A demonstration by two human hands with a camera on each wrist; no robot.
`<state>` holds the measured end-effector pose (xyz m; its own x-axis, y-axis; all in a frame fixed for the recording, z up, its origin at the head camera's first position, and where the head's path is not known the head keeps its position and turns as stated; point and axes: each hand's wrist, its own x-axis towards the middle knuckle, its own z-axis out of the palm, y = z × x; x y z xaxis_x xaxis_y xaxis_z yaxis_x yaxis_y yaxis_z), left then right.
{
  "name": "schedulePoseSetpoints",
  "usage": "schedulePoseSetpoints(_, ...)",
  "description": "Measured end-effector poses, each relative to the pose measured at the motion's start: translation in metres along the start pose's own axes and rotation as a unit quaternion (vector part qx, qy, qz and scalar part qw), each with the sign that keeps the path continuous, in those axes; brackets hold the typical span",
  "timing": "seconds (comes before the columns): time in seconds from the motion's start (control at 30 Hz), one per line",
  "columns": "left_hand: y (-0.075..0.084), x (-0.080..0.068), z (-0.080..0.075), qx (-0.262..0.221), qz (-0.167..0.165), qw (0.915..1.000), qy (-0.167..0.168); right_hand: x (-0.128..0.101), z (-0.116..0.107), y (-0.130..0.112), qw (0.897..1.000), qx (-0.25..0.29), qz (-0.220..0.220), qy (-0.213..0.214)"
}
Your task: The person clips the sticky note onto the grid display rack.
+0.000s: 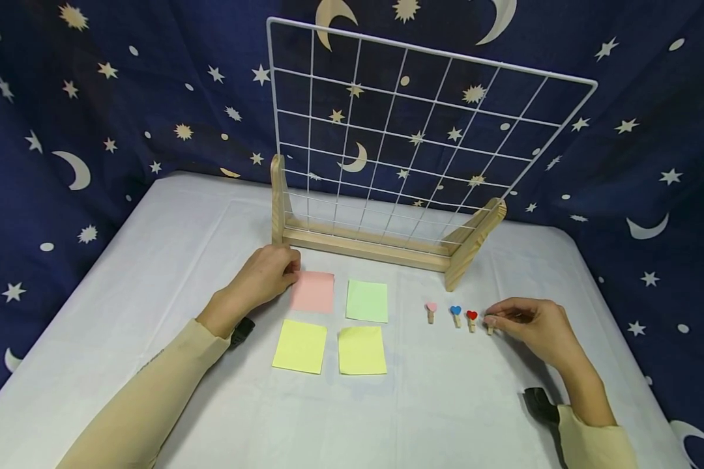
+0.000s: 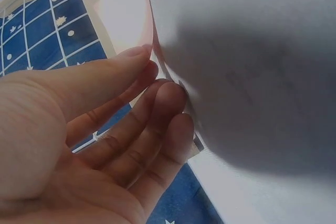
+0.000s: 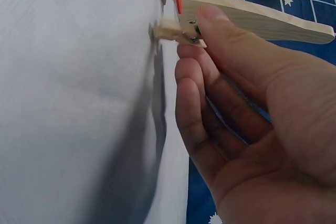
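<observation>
Notes (image 1: 330, 318) and clips (image 1: 457, 316) under hands (image 1: 530, 321) show no writing

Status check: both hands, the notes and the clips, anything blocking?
Left hand fingertips at the pink note edge. Right hand pinches the end clip. Three clips lie in a row, untouched. Grid panel upright behind, nothing blocking.
</observation>
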<state>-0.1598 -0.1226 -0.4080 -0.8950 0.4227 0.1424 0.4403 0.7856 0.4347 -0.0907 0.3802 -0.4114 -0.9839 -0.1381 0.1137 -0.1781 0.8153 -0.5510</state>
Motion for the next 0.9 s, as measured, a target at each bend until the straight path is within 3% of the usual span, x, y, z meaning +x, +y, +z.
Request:
schedulePoseSetpoints(0.23, -0.001, 0.000, -0.001, -0.008, -0.004, 0.9999, 0.010, 0.000, -0.003, -0.002, 0.999, 0.046, -0.013, 0.004)
schedulePoseSetpoints(0.7, -0.001, 0.003, -0.006, -0.072, -0.024, 0.9942, 0.075, 0.006, -0.001, -0.011, 0.992, 0.049, -0.035, 0.112)
schedulePoseSetpoints(0.9, 0.001, 0.004, -0.008, -0.087, -0.035, 0.9901, 0.105, 0.016, 0.000, -0.030, 0.988, 0.049, -0.054, 0.139)
